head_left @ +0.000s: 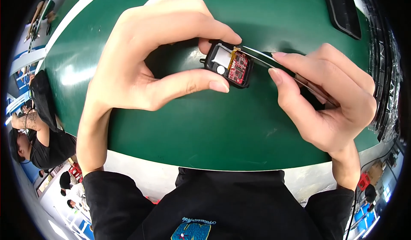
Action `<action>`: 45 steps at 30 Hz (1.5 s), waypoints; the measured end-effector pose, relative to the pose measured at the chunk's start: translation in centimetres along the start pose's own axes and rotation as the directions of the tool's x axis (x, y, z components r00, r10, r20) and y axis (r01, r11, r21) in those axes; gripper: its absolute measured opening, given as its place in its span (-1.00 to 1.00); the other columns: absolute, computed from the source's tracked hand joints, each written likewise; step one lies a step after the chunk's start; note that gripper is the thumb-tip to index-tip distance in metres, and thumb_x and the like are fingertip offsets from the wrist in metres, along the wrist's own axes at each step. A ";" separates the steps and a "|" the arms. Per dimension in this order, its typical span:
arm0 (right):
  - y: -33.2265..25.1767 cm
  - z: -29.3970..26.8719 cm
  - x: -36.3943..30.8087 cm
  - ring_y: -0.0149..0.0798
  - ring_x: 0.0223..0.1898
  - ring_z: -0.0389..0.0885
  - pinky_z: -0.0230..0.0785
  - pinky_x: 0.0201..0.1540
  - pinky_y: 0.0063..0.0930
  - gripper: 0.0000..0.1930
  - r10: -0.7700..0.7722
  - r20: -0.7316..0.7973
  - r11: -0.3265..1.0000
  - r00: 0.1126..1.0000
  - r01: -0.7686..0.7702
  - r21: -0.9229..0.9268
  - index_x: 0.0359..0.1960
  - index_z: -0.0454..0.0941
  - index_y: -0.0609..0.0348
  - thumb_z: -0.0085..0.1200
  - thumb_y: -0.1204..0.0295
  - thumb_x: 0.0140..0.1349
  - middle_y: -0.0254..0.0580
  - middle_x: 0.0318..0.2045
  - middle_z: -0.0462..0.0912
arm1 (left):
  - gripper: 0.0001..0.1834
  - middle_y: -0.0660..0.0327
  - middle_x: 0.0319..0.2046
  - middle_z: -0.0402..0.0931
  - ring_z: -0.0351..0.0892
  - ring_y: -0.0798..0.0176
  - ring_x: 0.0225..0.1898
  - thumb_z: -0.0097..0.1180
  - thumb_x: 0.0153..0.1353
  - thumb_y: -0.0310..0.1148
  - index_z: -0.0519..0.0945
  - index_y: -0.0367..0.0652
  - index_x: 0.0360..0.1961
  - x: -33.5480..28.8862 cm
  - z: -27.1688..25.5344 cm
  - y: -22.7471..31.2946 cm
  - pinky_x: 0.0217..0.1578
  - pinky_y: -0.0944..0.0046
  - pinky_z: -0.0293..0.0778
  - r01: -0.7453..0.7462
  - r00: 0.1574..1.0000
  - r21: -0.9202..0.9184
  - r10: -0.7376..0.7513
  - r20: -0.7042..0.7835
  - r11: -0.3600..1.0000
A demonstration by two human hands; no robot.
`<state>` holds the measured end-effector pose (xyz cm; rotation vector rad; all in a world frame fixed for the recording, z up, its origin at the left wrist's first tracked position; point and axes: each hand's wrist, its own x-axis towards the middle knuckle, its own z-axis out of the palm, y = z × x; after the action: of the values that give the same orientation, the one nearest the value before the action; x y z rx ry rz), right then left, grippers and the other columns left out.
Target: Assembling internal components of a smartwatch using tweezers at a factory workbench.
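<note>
My left hand (pixel 150 55) grips a small black device housing (pixel 208 65) by its edges, thumb on the near side and fingers on the far side. Its inside faces up. In it lie a red circuit board (pixel 239 68), a silvery-white rectangular part (pixel 222 55), a white round piece (pixel 220 70) and a strip of yellow tape (pixel 233 59). Closed round a pair of metal tweezers (pixel 263 61) is my right hand (pixel 329 94). The tweezer tips point at the housing's far right corner, near the tape's upper end; whether they pinch anything is too small to tell.
The green table (pixel 192 133) has a pale edge. At the far right lies a flat black object (pixel 342 10), beside stacked black trays in clear plastic (pixel 385 77). A person in black (pixel 47 137) sits at the left, with other people farther back.
</note>
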<state>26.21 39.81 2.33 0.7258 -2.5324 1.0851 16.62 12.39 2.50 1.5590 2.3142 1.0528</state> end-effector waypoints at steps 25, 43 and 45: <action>-0.1 0.3 0.3 -0.55 -0.60 0.43 0.11 -0.54 -0.63 -0.75 -0.030 -0.003 0.999 1.000 0.030 -0.014 -0.18 0.82 0.38 0.44 0.77 0.06 -0.31 -0.57 0.57 | -0.38 0.24 -0.32 0.65 0.28 0.28 -0.36 0.60 -0.06 -0.15 0.81 -0.24 0.03 0.1 -0.4 0.8 -0.23 0.23 0.22 0.130 0.991 0.045 -0.131 0.016 0.990; 0.3 1.2 -0.1 -0.46 -0.59 0.52 0.25 -0.55 -0.55 -0.78 -0.129 -0.076 0.990 0.989 0.125 -0.060 -0.23 0.81 0.43 0.45 0.79 0.06 -0.24 -0.57 0.62 | -0.39 0.24 -0.32 0.66 0.29 0.29 -0.35 0.61 -0.08 -0.18 0.81 -0.25 0.02 0.3 -0.4 0.8 -0.23 0.24 0.22 0.121 0.992 0.050 -0.122 0.023 0.991; -0.1 0.9 0.2 -0.49 -0.61 0.45 0.16 -0.56 -0.55 -0.81 -0.070 -0.033 0.998 0.997 0.070 0.001 -0.21 0.82 0.40 0.45 0.76 0.11 -0.28 -0.60 0.58 | -0.38 0.23 -0.30 0.67 0.29 0.29 -0.34 0.60 -0.08 -0.17 0.81 -0.26 0.03 0.1 -0.5 0.6 -0.22 0.25 0.22 0.124 0.992 0.052 -0.126 0.034 0.991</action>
<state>26.05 39.03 1.79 0.7842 -2.4598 1.0679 16.74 12.36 3.28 1.4165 2.3953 0.9362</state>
